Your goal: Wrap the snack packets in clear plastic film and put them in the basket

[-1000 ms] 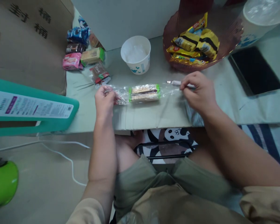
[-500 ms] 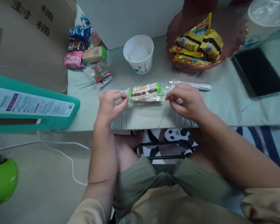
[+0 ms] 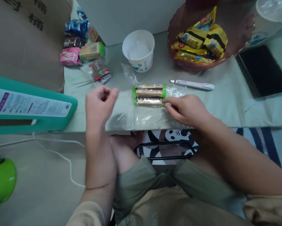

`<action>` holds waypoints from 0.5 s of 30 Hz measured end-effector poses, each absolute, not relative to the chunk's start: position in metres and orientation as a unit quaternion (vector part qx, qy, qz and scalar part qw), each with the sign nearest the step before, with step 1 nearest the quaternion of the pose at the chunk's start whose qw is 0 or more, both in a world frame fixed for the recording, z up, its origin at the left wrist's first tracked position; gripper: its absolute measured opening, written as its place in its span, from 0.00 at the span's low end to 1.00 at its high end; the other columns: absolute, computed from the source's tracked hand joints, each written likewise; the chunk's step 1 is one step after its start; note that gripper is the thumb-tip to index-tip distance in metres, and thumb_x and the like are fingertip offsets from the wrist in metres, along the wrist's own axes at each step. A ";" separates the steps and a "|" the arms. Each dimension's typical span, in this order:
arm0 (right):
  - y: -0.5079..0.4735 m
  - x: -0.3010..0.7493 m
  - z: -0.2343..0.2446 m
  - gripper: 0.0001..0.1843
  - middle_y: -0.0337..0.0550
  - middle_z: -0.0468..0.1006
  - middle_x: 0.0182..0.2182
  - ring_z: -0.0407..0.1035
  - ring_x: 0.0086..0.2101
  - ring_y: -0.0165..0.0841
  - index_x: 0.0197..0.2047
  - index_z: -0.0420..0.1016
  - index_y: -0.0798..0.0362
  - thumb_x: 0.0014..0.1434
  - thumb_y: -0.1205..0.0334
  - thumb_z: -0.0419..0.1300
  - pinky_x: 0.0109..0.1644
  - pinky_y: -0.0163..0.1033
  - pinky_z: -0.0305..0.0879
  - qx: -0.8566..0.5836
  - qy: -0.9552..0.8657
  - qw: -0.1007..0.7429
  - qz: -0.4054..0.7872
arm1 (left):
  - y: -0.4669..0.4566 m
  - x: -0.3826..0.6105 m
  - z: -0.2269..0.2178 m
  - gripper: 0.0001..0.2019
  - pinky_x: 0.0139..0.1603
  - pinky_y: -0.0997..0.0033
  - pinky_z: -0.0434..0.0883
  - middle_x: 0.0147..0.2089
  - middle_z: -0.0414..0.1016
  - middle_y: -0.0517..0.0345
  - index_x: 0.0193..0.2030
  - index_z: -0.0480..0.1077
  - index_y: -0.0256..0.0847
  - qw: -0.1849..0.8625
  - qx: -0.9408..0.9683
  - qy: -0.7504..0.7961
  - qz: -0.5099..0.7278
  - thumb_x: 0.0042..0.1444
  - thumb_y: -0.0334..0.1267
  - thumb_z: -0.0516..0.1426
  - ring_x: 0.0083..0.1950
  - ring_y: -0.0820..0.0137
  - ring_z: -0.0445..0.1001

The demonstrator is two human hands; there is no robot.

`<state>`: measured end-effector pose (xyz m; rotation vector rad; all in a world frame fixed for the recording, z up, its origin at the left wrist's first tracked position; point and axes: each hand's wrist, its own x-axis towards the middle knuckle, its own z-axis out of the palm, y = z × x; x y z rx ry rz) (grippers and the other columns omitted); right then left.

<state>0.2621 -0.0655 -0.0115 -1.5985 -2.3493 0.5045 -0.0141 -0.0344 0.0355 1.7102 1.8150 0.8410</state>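
Note:
Two small wrapped snack bars [image 3: 148, 101] with green ends lie side by side on a spread sheet of clear plastic film [image 3: 144, 119]. The fingertips of my right hand [image 3: 189, 109] pinch the right end of the nearer bar. To the left of the bars, my left hand [image 3: 98, 102] is held above the table in a loose curl, apart from the film, with nothing visible in it. Just beyond my right hand lies a white utility knife [image 3: 192, 84], its tip pointing left. The film's crumpled edges extend out on both sides of the bars.
A white paper tub [image 3: 139, 51] stands behind the bars. A reddish glass bowl [image 3: 235, 44] holds yellow snack packets [image 3: 194, 39]. At right lies a black phone [image 3: 263, 70]. Several snack packs [image 3: 91, 51], a teal container [image 3: 71, 110] and a cardboard box [image 3: 37, 53] are at left.
The film has come unwrapped and lies spread out, showing both bars. My left hand has let go and moved left. My right hand has moved from the film's edge to the bar's end.

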 end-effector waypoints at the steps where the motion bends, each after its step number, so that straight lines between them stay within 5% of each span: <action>1: -0.064 0.258 -0.014 0.17 0.45 0.80 0.28 0.70 0.28 0.38 0.44 0.83 0.49 0.65 0.57 0.52 0.32 0.41 0.53 -0.571 -0.794 0.144 0.152 | -0.029 -0.017 0.027 0.20 0.28 0.69 0.59 0.24 0.64 0.62 0.29 0.68 0.44 0.232 0.600 0.691 0.330 0.57 0.58 0.61 0.26 0.72 0.61; 6: -0.056 0.244 -0.025 0.18 0.57 0.79 0.44 0.72 0.43 0.47 0.51 0.80 0.56 0.64 0.63 0.54 0.43 0.47 0.66 -0.568 -0.784 0.233 0.092 | -0.018 -0.016 0.006 0.28 0.37 0.65 0.70 0.36 0.77 0.53 0.38 0.76 0.43 0.351 0.602 0.678 0.233 0.59 0.68 0.53 0.39 0.63 0.75; 10: -0.052 0.233 -0.036 0.16 0.57 0.79 0.51 0.70 0.50 0.50 0.53 0.79 0.53 0.64 0.64 0.56 0.53 0.54 0.67 -0.500 -0.818 0.264 0.101 | -0.038 0.020 0.023 0.25 0.51 0.56 0.73 0.45 0.81 0.49 0.41 0.74 0.44 0.288 0.633 0.699 0.169 0.55 0.65 0.57 0.49 0.56 0.78; 15: -0.054 0.218 -0.046 0.18 0.51 0.78 0.59 0.66 0.62 0.49 0.56 0.76 0.50 0.65 0.67 0.55 0.65 0.57 0.61 -0.468 -0.832 0.272 0.120 | -0.046 0.042 0.022 0.10 0.49 0.55 0.72 0.33 0.77 0.51 0.28 0.66 0.45 0.205 0.650 0.722 0.117 0.51 0.46 0.62 0.43 0.54 0.78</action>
